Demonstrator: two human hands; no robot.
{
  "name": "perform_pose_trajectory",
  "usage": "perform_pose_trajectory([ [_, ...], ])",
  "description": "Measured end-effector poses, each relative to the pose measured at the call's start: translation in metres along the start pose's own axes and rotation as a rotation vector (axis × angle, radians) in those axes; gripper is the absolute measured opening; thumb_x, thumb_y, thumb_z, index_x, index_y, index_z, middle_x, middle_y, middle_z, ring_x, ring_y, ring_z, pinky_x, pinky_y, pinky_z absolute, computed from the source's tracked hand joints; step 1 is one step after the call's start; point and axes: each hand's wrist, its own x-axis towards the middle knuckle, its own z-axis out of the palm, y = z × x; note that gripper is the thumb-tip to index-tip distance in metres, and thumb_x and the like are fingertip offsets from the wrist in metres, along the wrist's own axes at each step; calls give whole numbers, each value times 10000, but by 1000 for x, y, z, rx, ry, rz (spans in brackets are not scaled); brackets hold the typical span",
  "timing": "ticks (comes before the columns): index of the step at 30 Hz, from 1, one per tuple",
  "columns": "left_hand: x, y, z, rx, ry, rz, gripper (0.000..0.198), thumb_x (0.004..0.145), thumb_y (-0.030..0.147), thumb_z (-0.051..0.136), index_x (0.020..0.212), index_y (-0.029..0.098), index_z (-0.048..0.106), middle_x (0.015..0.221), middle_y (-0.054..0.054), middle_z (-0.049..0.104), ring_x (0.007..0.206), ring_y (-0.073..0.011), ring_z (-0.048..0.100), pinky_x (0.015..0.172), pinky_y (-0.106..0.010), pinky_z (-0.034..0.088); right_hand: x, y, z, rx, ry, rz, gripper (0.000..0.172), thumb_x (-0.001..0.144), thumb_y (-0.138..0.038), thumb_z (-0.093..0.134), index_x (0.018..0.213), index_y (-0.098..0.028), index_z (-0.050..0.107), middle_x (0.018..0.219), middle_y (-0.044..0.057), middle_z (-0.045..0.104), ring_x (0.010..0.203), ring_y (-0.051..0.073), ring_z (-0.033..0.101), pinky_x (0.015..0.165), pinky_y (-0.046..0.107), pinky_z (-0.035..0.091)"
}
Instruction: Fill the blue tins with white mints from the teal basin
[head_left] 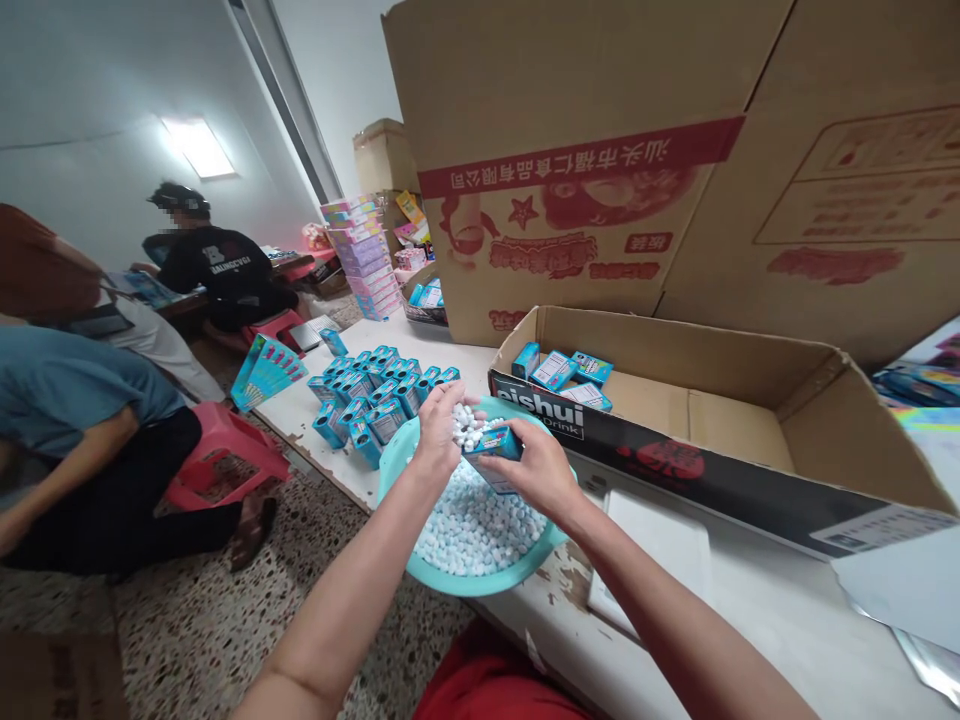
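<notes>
A turquoise basin holds many small white and pale blue pellets. Above it my left hand is cupped around a heap of white pellets. My right hand grips a small blue box, tilted close beside the left palm at its opening. Left of the basin stand several upright blue boxes with dark round openings on the white table.
A long cardboard tray with several blue boxes lies at the right, before a large carton. Stacked pastel boxes stand behind. People sit at the left near a red stool.
</notes>
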Motion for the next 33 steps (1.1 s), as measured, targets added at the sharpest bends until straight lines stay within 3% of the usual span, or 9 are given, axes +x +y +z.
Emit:
perform_pose_trajectory([
  [3,0,0,2,-23,4,24,375,564,320,759,795,176,501,560,36,575,421,-112,542,438,-206,419,0,2,-1,16,23,0,287,712,-319,770,948,-210,648,920,28,667,867,241,591,752,321,420],
  [6,0,-2,3,-18,-6,26,396,575,334,758,840,175,511,659,7,633,453,-114,568,458,-215,436,-1,4,-2,30,21,6,287,714,-323,763,953,-211,650,917,27,672,864,238,594,743,316,424],
  [12,-3,-2,4,-37,-40,37,423,569,342,780,839,190,492,588,49,578,427,-88,525,449,-190,407,-1,7,-1,78,26,18,320,694,-303,786,968,-215,646,938,28,666,897,246,596,774,330,432],
  [19,-8,0,8,35,-90,70,403,601,395,764,837,193,508,576,49,568,512,-135,596,512,-235,478,-1,8,0,109,52,17,271,704,-277,786,936,-220,659,903,16,663,855,229,598,731,314,433],
  [24,-10,-1,11,51,-132,93,355,633,386,751,790,193,499,543,65,524,391,-57,424,378,-162,302,-2,8,0,141,59,27,341,675,-227,810,980,-205,659,943,28,672,907,241,605,789,335,445],
  [28,-14,1,14,76,-161,102,319,663,388,729,777,194,502,496,73,481,355,-47,345,341,-161,203,-4,6,-5,169,77,20,320,684,-222,793,978,-221,666,966,21,679,921,240,613,806,342,450],
  [33,-14,0,17,84,-108,131,321,644,395,734,717,179,508,536,49,508,432,-72,455,418,-183,361,-6,6,-8,183,75,10,306,687,-235,776,973,-218,669,945,31,676,899,245,610,788,349,454],
])
